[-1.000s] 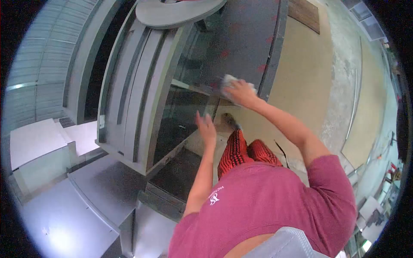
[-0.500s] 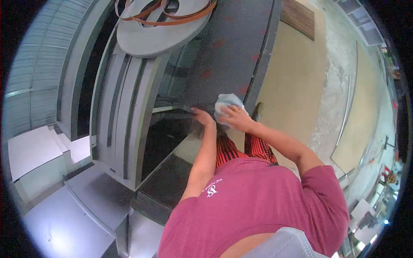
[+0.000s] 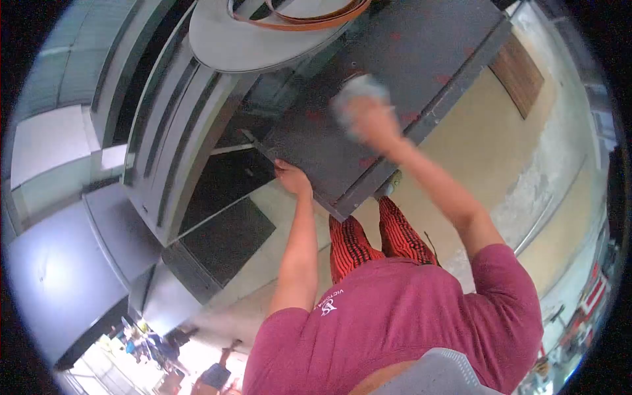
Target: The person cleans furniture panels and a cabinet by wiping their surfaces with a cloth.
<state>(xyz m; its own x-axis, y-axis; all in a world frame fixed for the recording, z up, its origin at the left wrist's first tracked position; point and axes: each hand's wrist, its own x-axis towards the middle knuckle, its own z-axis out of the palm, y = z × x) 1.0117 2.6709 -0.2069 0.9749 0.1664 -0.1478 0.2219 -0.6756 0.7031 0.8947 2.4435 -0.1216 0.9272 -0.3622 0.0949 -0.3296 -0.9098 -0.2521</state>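
A long dark grey panel (image 3: 316,148) with a raised strip along its right side and faint reddish marks stretches away in front of me. My left hand (image 3: 293,179) grips its near left edge, thumb at the rim and the other fingers partly hidden. Out on the panel's upper face, my right hand (image 3: 375,125) presses a crumpled pale blue-white cloth (image 3: 362,92); both are smeared by motion.
At the upper left, a rounded grey board (image 3: 230,49) carries loops of orange-brown strip (image 3: 316,26). Grey cabinet-like panels (image 3: 174,138) stand to the left, beside a dark board (image 3: 230,240) lower down. A brown board (image 3: 519,76) lies on the floor at right.
My right hand has carried the cloth farther up the panel. The panel's near end now shows at an angle, with my left hand on its edge. My view has turned.
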